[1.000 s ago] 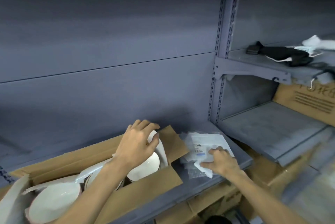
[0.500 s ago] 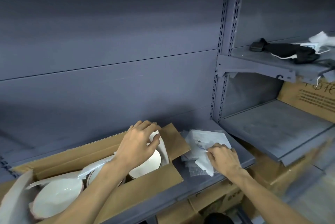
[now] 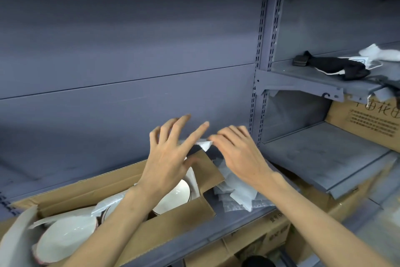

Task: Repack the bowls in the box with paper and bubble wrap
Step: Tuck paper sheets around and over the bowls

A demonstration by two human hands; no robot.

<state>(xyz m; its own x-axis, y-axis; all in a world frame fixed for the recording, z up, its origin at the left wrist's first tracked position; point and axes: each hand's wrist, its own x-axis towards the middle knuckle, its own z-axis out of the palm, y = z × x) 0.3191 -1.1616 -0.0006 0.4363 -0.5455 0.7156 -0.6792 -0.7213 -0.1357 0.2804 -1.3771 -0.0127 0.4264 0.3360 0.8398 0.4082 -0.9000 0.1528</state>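
Observation:
An open cardboard box (image 3: 173,221) lies on the grey shelf and holds several white bowls (image 3: 175,193) with sheets of white wrap between them. My left hand (image 3: 168,154) hovers above the box's right end with its fingers spread and holds nothing. My right hand (image 3: 238,154) is raised beside it and pinches a white sheet of paper (image 3: 204,144) at its corner. The rest of that sheet is hidden behind my hand. A pile of paper and bubble wrap (image 3: 238,195) lies on the shelf just right of the box.
A grey upright post (image 3: 259,93) divides the shelving. On the upper right shelf lie a black strap (image 3: 333,67) and white cloths. A printed cardboard carton (image 3: 365,117) stands on the lower right shelf. More cartons (image 3: 270,232) sit below the shelf edge.
My left hand has lifted off the bowl and spread its fingers. My right hand has risen from the pile, bringing a white sheet up toward the left hand.

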